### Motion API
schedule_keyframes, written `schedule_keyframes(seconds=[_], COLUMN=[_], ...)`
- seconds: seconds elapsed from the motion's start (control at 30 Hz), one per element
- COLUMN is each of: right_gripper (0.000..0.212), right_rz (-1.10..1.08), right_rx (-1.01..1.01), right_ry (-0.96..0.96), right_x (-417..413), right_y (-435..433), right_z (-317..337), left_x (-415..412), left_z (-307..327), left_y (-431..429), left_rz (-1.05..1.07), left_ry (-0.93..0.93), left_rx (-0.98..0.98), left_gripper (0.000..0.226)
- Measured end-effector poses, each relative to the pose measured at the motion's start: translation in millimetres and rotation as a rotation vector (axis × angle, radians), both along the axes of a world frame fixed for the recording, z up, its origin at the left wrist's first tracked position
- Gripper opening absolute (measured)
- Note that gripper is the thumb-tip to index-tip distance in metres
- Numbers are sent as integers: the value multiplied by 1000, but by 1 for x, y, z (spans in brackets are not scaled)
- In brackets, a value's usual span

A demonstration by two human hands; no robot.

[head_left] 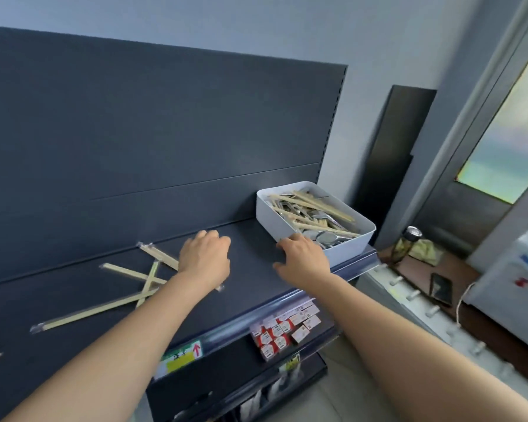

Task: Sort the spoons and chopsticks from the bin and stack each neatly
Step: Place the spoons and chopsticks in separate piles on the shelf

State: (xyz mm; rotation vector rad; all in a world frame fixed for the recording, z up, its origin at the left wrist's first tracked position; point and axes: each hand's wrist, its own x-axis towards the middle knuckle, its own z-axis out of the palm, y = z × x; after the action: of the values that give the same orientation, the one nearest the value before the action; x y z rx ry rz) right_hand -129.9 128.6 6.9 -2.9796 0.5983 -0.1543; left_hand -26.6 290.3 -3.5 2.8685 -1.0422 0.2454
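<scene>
A white bin (352, 246) stands at the right end of the dark shelf (250, 300), holding metal spoons (328, 238) mixed with wrapped chopsticks (316, 205). Several wrapped chopstick pairs (148, 280) lie crossed and loose on the shelf to the left. My left hand (205, 258) hovers palm down over one of them, which runs beneath it; its fingers are curled, and I cannot see whether they hold the packet. My right hand (302, 258) is spread at the bin's near corner, fingertips touching its wall, holding nothing.
The shelf's tall dark back panel (165, 132) rises behind. A lower shelf holds small red-and-white boxes (282, 332). To the right, beyond the shelf end, are a jar (407, 243), a phone (441, 289) on a brown surface and a white appliance (515, 287).
</scene>
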Motion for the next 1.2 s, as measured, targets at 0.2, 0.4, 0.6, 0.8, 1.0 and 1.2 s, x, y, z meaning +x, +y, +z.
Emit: schedule_keyframes(seconds=[0.2,0.4,0.6,0.8,1.0,1.2], right_gripper=[42,35,30,28,45,31], right_rz=[-35,-97,-121,-142,-100,-99], right_rx=[8,35,40,28,15,-27], right_ry=[22,40,68,106,167,180], right_x=[-12,1,34,74,102,115], right_y=[-81,-150,-216,-268,-286,-295], right_z=[4,-5,-19,-22,-41,-49], left_x=[-12,4,41,76,95,100], left_z=[1,2,-7,-18,-22,-14], left_y=[-90,-169,-242,-289,-305,-306], left_rz=[-66,-152,-235,-332,-367,-246], left_ry=[11,34,79,195,223,72], left_rx=[-37,-3,74,340,300,137], left_gripper=[32,31,26,49,22,30])
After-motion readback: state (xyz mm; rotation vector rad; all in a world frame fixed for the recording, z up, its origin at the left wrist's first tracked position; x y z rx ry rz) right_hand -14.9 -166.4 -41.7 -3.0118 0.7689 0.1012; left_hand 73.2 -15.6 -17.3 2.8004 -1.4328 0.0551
